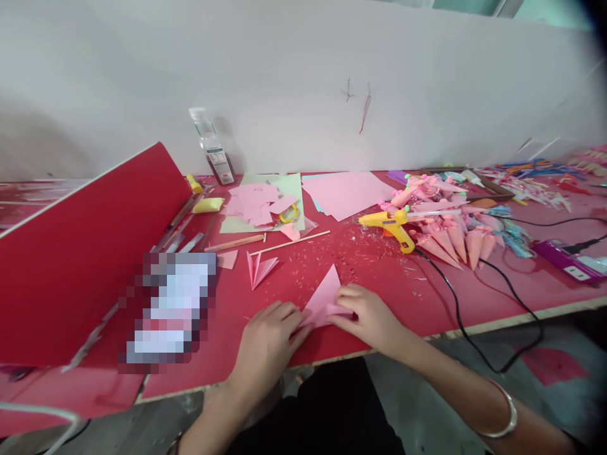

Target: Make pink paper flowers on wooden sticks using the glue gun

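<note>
A pink sheet of paper [326, 292] lies near the front edge of the red table, partly folded, with one point directed away from me. My left hand [275, 328] presses on its left corner, fingers closed on the edge. On the other side my right hand [363, 316] pinches a raised flap of the same paper between thumb and fingers. Just beyond my left hand stands a folded pink paper piece [260, 270] with several pleats. Behind it a thin wooden stick [290, 242] lies slantwise.
A yellow glue gun [391, 227] rests beside a heap of pink paper cones [455, 240], its black cable hanging over the front edge. At left are a blurred-out phone [173, 309] and a red upright panel [90, 259]. Pink sheets [348, 193] and a bottle [218, 158] stand farther back.
</note>
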Motion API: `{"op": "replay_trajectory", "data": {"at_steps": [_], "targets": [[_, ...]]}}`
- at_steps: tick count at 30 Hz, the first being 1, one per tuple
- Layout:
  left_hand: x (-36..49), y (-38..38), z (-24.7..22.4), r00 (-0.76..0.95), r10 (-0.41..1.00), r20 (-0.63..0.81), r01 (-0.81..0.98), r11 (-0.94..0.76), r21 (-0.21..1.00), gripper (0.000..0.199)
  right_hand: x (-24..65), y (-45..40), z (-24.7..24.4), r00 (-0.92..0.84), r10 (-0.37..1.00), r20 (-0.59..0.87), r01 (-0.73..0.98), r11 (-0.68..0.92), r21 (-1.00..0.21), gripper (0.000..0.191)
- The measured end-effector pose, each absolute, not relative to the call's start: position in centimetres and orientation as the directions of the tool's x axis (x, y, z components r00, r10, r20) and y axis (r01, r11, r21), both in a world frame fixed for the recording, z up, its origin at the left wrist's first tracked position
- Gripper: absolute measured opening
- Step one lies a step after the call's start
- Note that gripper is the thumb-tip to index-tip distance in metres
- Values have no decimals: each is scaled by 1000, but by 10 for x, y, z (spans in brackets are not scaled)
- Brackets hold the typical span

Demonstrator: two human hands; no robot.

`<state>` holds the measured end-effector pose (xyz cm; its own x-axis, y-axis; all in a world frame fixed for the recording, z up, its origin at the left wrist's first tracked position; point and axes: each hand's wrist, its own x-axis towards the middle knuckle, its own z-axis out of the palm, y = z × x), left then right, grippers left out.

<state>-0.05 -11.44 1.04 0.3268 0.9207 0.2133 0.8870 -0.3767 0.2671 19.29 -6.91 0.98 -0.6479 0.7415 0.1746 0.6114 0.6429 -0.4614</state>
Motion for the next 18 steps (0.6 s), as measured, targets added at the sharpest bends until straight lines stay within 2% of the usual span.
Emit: {"op": "replay_trajectory", "data": {"at_steps": [5, 8, 10, 12, 15, 18], "targets": [[0, -113, 11, 240, 965, 107, 939, -259, 225, 23, 189, -66, 3, -594, 784, 179, 697, 613, -372, 22], [-6, -112, 9, 231, 966, 112, 943, -251, 220, 24, 188, -69, 1, -587, 784, 201, 714, 619, -328, 21], [-12, -111, 9, 292, 942, 167, 931, -319, 175, 36, 188, -71, 1, -586, 784, 206, 719, 620, -315, 19], [-16, -110, 10, 445, 874, 194, 881, -466, 84, 44, 187, -72, 0, -584, 786, 202, 725, 617, -307, 16], [-19, -108, 16, 678, 724, 126, 732, -681, -26, 45, 187, -72, 0, -576, 793, 198, 737, 609, -293, 16], [-21, -107, 19, 752, 657, 63, 660, -748, -73, 41, 186, -72, 1, -581, 788, 201, 737, 615, -279, 18]]}}
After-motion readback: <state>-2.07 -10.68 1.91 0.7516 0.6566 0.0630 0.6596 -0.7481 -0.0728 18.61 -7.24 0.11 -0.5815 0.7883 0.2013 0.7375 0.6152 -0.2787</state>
